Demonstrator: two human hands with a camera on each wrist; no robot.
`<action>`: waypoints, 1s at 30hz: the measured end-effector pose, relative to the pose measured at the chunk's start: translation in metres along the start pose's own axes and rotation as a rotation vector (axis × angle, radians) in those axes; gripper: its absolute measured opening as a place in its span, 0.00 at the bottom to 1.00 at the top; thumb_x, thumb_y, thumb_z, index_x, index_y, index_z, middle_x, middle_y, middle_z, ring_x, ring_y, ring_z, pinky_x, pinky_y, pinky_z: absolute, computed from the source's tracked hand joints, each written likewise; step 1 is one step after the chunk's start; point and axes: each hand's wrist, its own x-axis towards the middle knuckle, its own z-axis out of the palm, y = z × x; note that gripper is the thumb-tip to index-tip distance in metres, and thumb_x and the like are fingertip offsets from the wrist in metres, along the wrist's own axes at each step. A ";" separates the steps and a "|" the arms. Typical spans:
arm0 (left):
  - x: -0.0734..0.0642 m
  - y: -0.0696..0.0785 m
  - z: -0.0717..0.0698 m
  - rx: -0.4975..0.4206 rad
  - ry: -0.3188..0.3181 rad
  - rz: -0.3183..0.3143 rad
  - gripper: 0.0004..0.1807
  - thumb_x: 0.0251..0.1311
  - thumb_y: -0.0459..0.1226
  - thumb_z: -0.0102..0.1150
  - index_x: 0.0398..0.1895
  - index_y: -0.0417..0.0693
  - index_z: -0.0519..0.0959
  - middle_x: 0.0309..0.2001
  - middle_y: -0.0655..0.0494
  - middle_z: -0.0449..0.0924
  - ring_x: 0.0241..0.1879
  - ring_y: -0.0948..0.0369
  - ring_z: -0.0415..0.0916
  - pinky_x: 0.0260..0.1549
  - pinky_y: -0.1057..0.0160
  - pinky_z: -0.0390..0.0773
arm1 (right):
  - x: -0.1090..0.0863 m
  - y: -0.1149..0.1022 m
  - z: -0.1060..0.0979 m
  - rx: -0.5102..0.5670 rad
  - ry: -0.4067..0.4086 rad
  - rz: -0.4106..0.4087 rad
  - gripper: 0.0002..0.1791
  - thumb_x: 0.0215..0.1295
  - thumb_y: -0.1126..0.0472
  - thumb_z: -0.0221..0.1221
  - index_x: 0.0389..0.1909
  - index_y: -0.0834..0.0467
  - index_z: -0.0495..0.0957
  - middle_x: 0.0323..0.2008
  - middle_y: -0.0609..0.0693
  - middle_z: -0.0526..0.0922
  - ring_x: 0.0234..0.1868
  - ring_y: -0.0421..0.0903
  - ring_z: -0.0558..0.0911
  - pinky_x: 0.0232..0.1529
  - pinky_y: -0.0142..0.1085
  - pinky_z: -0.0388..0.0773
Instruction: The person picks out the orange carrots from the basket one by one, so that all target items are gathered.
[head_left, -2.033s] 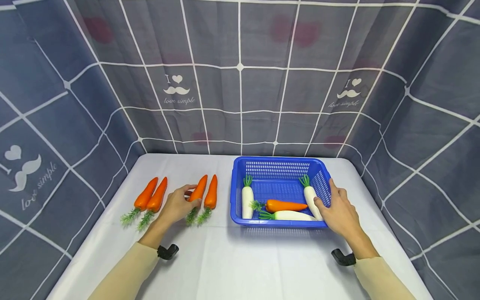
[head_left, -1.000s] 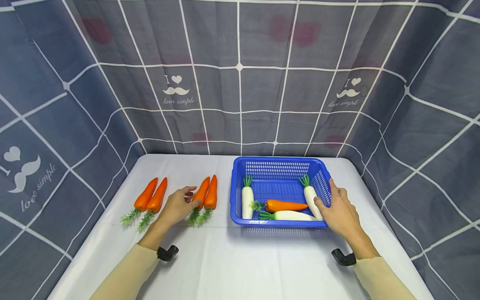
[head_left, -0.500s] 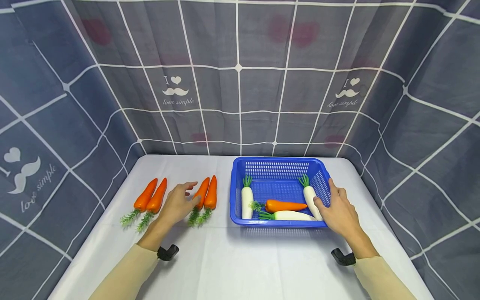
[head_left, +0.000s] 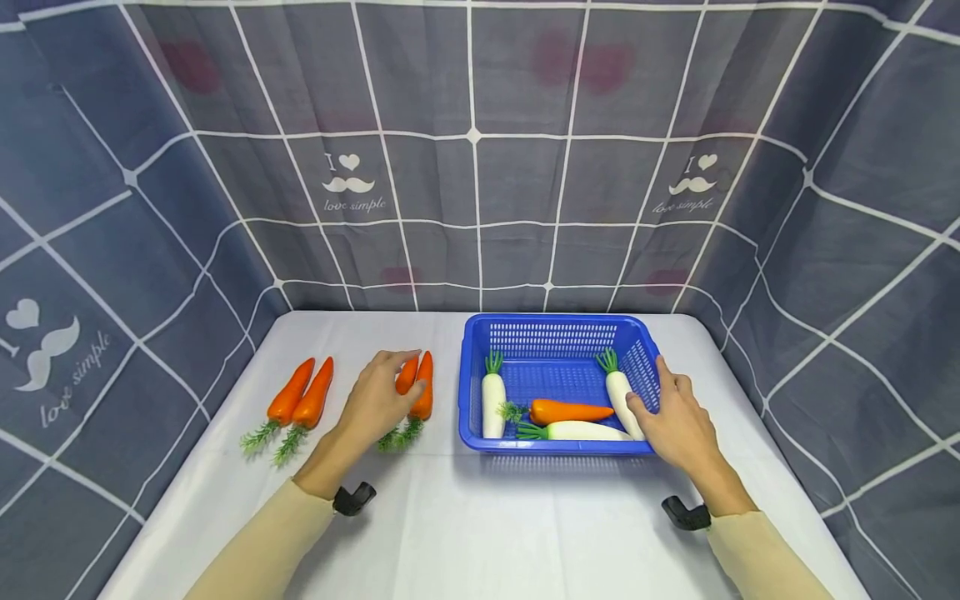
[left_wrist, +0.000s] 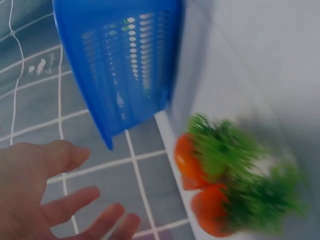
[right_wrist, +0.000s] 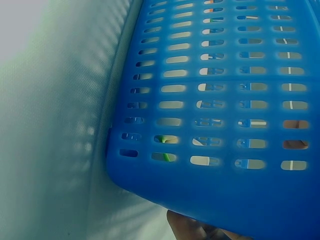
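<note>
My left hand (head_left: 371,404) hovers over a pair of orange carrots with green tops, hiding part of the left carrot (head_left: 407,375); the right carrot (head_left: 427,367) lies close beside it. In the left wrist view, the hand (left_wrist: 25,185) has its fingers spread apart, with nothing between them. Those two carrots show there at the lower right, one carrot (left_wrist: 187,160) above the other. My right hand (head_left: 681,427) grips the right rim of a blue plastic basket (head_left: 558,447), thumb over the edge. The basket's perforated side (right_wrist: 190,192) fills most of the right wrist view.
Inside the basket lie one carrot (head_left: 570,411) and three white radishes: a left radish (head_left: 494,406), a front radish (head_left: 588,432) and a right radish (head_left: 624,404). Another two carrots (head_left: 312,396) rest at the left of the white table (head_left: 480,533). Grey checked curtains (head_left: 517,179) surround it.
The left hand leaned the pair's left carrot toward its neighbour and let go. It then lifted and shifted right over the pair. My right hand and the basket stayed in place.
</note>
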 end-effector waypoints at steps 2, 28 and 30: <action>0.002 0.008 0.001 0.018 0.005 0.017 0.30 0.79 0.40 0.74 0.81 0.45 0.82 0.73 0.33 0.83 0.71 0.34 0.84 0.70 0.30 0.86 | 0.000 0.000 0.000 0.000 -0.002 0.001 0.56 0.90 0.34 0.52 0.97 0.62 0.37 0.84 0.82 0.59 0.68 0.89 0.79 0.65 0.83 0.78; 0.035 0.097 0.024 0.105 -0.101 0.268 0.32 0.77 0.50 0.78 0.80 0.54 0.84 0.73 0.43 0.85 0.69 0.43 0.87 0.67 0.35 0.89 | -0.001 0.001 0.001 0.013 0.006 0.006 0.56 0.90 0.33 0.52 0.97 0.62 0.37 0.84 0.81 0.60 0.69 0.87 0.79 0.65 0.82 0.78; 0.039 0.103 0.027 0.114 -0.134 0.295 0.32 0.78 0.51 0.77 0.81 0.55 0.84 0.74 0.43 0.85 0.71 0.43 0.86 0.67 0.35 0.89 | -0.001 0.000 0.001 0.014 0.008 0.009 0.56 0.90 0.34 0.52 0.97 0.62 0.37 0.84 0.81 0.60 0.69 0.88 0.79 0.66 0.82 0.78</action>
